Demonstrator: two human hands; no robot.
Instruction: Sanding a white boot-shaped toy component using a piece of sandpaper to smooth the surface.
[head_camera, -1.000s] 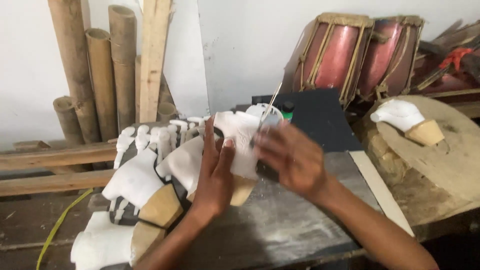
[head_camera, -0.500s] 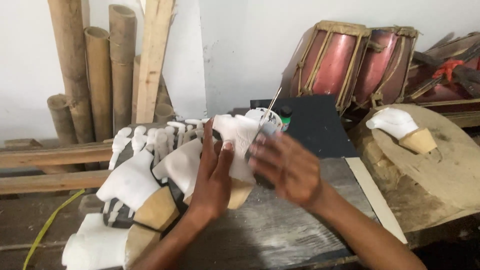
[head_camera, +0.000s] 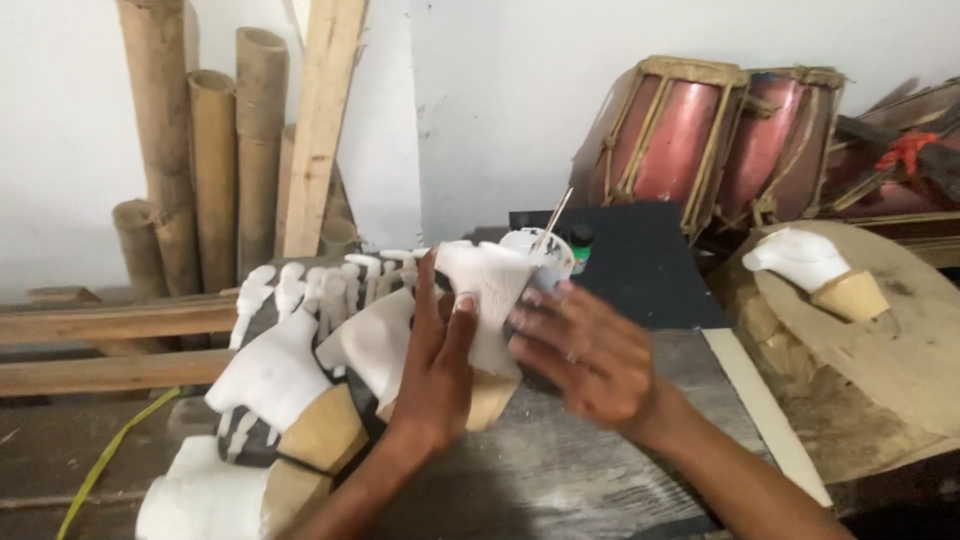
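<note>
White-coated carved wooden piece with a bare tan base (head_camera: 487, 300) stands at the middle of the grey worktable (head_camera: 560, 470), beside similar coated pieces (head_camera: 275, 375) to its left. Left hand (head_camera: 437, 365) clasps it from the near side, fingers pressed against the coating. Right hand (head_camera: 585, 350) is motion-blurred at its right face; whether it pinches anything cannot be told. Judgement: firm bracing and light, even strokes suit this work. A small white cup with a stick (head_camera: 545, 245) stands just behind. No legible labels; a black flat board (head_camera: 650, 265) lies further back.
</note>
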